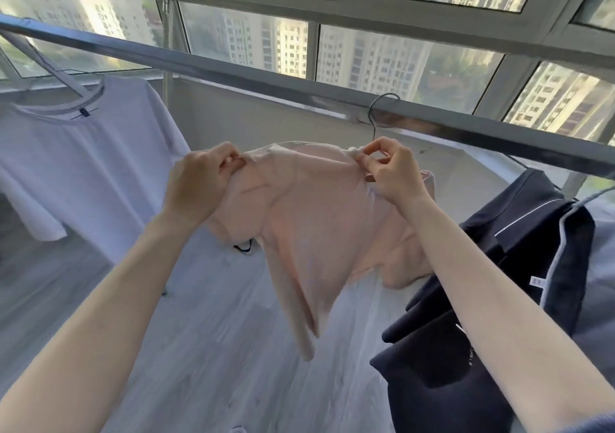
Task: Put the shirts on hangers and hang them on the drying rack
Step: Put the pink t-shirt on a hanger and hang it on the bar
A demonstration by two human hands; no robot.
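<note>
A pale pink shirt (309, 229) hangs from a dark wire hanger whose hook (379, 108) sits over the drying rack's metal bar (233, 70). My left hand (196, 186) grips the shirt's left shoulder. My right hand (389, 169) pinches the fabric at the collar, right below the hook. The hanger's body is hidden inside the shirt. A white T-shirt (83, 156) hangs on a hanger at the left end of the bar. A dark navy shirt (492, 296) with white piping hangs at the right.
Large windows (366, 56) and a low white wall stand just behind the bar. A vertical rack post (168, 106) rises left of centre. Below is a pale wood-look floor (199, 349) with a small black object (243, 246) on it.
</note>
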